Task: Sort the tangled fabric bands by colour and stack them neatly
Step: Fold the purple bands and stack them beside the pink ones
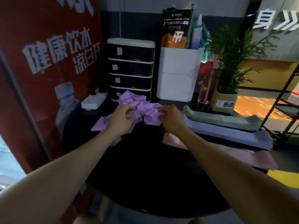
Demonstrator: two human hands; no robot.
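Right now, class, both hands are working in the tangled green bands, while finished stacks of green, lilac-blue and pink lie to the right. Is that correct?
Not quite: the tangled bands under the left hand and right hand are purple, not green, as the head view shows. The green stack, lilac-blue stack and pink stack do lie right.

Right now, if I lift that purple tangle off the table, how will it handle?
Probably floppy: the purple tangle lies crumpled and folded on the black table, so it should droop. Likely light too, being thin bands. Expect several to come up together, since they look knotted where the left hand and right hand grip them.
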